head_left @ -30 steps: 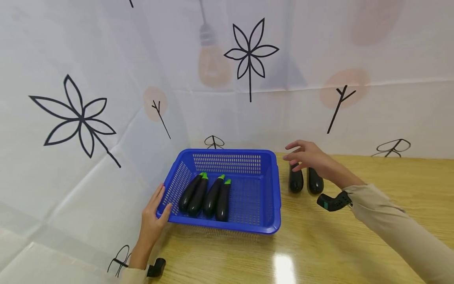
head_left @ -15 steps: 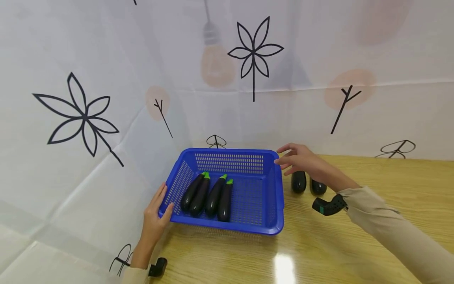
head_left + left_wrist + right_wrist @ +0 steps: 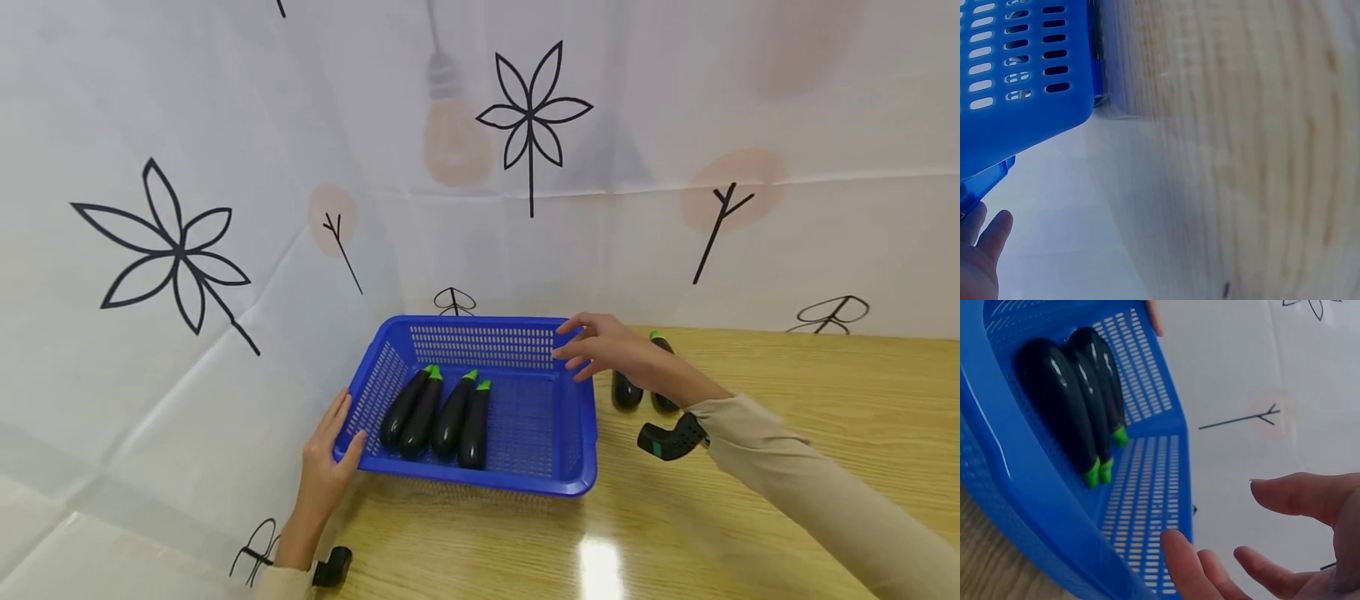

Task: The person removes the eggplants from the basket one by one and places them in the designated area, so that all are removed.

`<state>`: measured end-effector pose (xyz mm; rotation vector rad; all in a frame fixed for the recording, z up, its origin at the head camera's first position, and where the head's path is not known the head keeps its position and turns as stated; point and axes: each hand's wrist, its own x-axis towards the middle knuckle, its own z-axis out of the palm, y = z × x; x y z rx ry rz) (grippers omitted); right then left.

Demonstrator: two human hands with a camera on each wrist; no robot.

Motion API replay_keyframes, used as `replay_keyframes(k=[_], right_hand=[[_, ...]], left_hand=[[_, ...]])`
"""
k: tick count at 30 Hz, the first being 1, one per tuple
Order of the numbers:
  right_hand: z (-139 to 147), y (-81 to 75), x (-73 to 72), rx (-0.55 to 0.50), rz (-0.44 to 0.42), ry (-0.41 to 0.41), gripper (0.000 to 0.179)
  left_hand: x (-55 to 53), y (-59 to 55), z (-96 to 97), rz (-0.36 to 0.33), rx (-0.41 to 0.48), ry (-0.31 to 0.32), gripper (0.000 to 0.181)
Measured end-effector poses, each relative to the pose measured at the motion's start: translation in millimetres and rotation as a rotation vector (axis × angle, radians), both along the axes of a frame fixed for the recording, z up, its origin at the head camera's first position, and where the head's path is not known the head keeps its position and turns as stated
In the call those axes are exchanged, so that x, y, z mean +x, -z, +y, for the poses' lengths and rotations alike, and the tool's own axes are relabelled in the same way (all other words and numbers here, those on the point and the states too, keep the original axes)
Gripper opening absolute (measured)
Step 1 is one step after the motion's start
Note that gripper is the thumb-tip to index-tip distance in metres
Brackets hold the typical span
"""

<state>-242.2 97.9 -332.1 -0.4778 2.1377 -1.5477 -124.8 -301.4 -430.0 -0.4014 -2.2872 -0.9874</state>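
Several dark eggplants [image 3: 452,417] with green caps lie side by side in the left half of a blue plastic basket [image 3: 573,479]. My left hand [image 3: 326,458] rests against the basket's left near corner, fingers straight along the outer side and thumb at the rim. Above the basket's right far corner hovers my right hand [image 3: 607,350], fingers spread and slightly bent, holding nothing. In the right wrist view its thumb [image 3: 1300,495] is well apart from the other fingers. Two more eggplants lie on the table right of the basket, one [image 3: 626,392] partly behind my right hand, the other [image 3: 663,367] partly behind the wrist.
The basket stands on a light wooden table [image 3: 465,550]. White cloth [image 3: 225,400] with printed black leaves hangs close on the left and behind. Each wrist wears a black device, such as the one on the right wrist [image 3: 671,437].
My right hand has moved left, from above the two eggplants on the table to over the basket's right rim, still empty. The left hand and the eggplants in the basket stay put.
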Motion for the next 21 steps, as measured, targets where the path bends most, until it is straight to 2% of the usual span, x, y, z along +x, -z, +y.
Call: replay_keyframes(k=[5,10,17,21], right_hand=[[-9.3,-0.4,3.5,0.004,-0.024,-0.012,0.057],[-17.8,2.5,3.8,-0.014,-0.042,-0.029,0.056],[-29.5,8.6,5.0,0.002,-0.064,-0.029,0.057],[-36.6,13.2,6.9,0.02,-0.079,-0.038,0.056]], left_hand=[[-9.1,22.2,-17.4,-0.041,-0.026,-0.023,0.059],[-5.8,21.7,-17.6,-0.087,-0.019,-0.03,0.058],[-7.2,23.2,-17.4,-0.03,-0.022,-0.031,0.059],[-6.7,23.1,-18.0,-0.052,-0.029,-0.026,0.059]])
